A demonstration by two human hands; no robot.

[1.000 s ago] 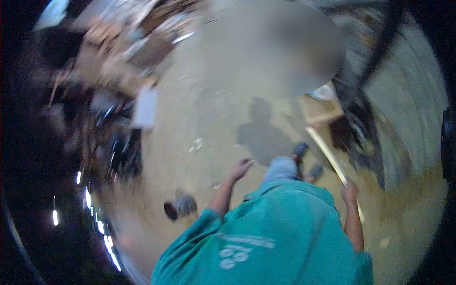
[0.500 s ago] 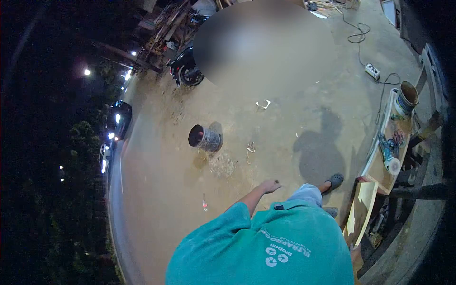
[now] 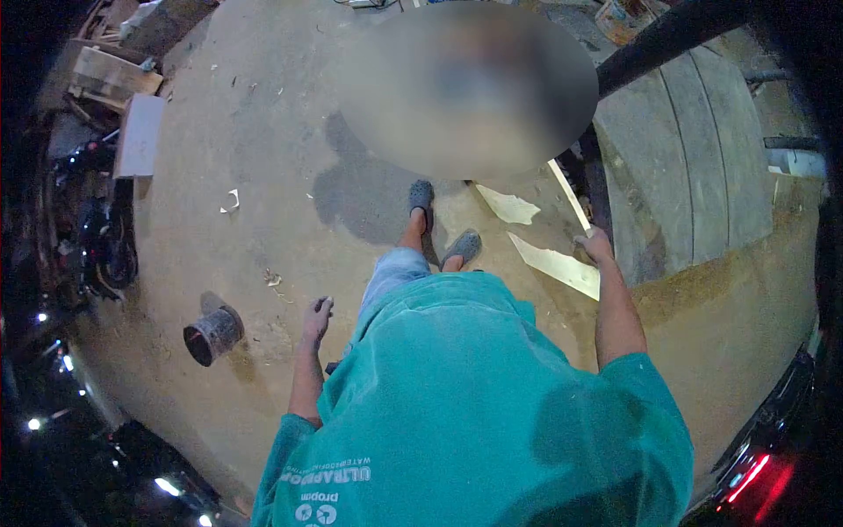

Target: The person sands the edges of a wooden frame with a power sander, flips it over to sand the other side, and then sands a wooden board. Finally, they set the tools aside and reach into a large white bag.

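My right hand [image 3: 597, 246] is closed around the near end of a narrow pale wooden board [image 3: 569, 195], which points away from me. A pale, pointed flat piece [image 3: 558, 266] shows just left of that wrist. Farther ahead is another pale, jagged piece [image 3: 509, 206]. My left hand [image 3: 318, 320] hangs beside my hip, fingers loosely bent and slightly apart, with nothing visible in it. Nearest to it is a dirty bucket [image 3: 215, 336] tipped on its side on the ground.
Grey planks [image 3: 680, 162] form a raised surface on the right, crossed by a dark post [image 3: 672, 48]. A white box [image 3: 140, 136] and wooden boards [image 3: 114, 77] lie at far left. A white scrap [image 3: 230, 202] is on the ground. A blurred oval hides the area ahead.
My view has turned to the right, so the bucket now appears farther left. My right hand, still holding the wooden board, has come into fuller view. The left hand remains low at my side.
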